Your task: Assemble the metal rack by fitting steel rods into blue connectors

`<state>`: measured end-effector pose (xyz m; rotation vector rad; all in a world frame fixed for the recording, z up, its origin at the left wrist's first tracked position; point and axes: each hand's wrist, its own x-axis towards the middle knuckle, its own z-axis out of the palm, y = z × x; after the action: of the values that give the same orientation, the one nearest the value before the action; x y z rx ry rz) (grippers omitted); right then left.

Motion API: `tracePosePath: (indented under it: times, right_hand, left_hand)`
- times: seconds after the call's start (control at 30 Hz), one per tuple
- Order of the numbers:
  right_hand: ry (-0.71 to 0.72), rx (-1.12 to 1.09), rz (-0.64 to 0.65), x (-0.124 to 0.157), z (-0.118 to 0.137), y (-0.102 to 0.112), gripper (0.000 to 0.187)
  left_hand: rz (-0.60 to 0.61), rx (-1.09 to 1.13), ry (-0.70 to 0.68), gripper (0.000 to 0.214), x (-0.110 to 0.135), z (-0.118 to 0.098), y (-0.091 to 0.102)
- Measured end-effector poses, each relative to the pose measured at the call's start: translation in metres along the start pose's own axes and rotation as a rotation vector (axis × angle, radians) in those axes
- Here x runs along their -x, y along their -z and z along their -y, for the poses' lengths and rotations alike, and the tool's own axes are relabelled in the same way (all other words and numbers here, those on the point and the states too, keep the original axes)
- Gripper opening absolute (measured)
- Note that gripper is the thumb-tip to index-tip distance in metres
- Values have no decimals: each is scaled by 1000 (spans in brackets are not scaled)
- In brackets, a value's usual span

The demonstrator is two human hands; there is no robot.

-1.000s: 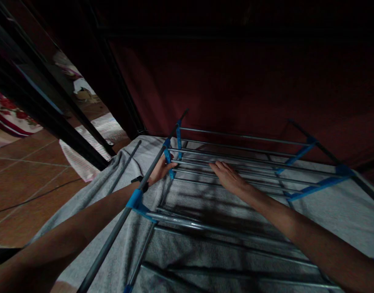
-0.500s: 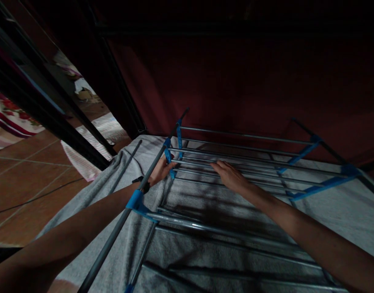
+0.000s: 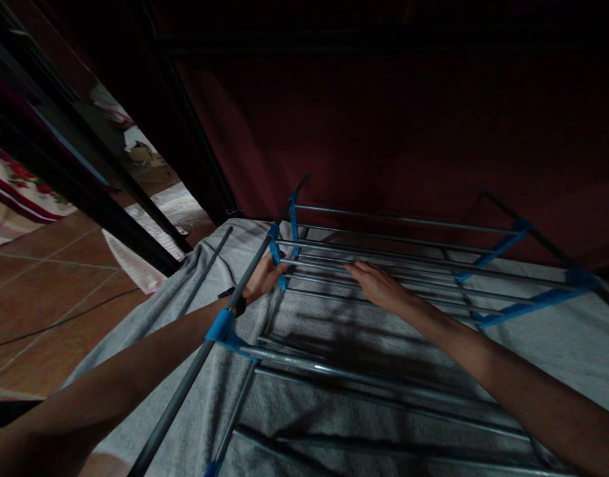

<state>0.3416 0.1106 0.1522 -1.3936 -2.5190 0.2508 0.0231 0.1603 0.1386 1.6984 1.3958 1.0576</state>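
A metal clothes drying rack (image 3: pixel 398 222) with grey rods and blue plastic joints stands in front of me. A large grey towel (image 3: pixel 334 404) is spread over its lower rods, beneath the upper tier. My left hand (image 3: pixel 264 277) reaches under the left side rail and rests on the towel near a blue joint, fingers partly curled and half hidden by the rail. My right hand (image 3: pixel 378 286) lies palm down with fingers stretched forward, between the rods, on the towel. A dark band sits on my left wrist.
A dark red curtain (image 3: pixel 408 132) hangs right behind the rack. Terracotta floor tiles (image 3: pixel 46 285) lie at the left, with a striped cloth (image 3: pixel 150 232) and a dark frame (image 3: pixel 85 179) beyond. The light is dim.
Both hands stay almost in place on the towel; the view has shifted slightly, nothing else moves.
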Motion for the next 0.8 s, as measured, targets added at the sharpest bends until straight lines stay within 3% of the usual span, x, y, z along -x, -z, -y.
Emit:
tracePosePath:
  times: [0.37, 0.53, 0.6, 0.67, 0.73, 0.8]
  right_hand:
    - [11, 13, 5, -6, -2, 0, 51]
    - [58, 104, -133, 10, 16, -1, 62]
    - [193, 103, -107, 25, 26, -10, 62]
    - [299, 60, 15, 38, 31, -27, 57]
    - [267, 24, 112, 45, 31, -50, 56]
    - [144, 27, 148, 44, 25, -73, 60]
  left_hand:
    - [22, -184, -63, 27, 1, 8, 1]
    - [80, -67, 20, 26, 2, -5, 6]
    - [151, 82, 42, 37, 6, -8, 11]
    - [211, 189, 43, 47, 10, -5, 16]
    - [263, 217, 54, 45, 14, 4, 17]
    - [284, 209, 109, 38, 17, 18, 14]
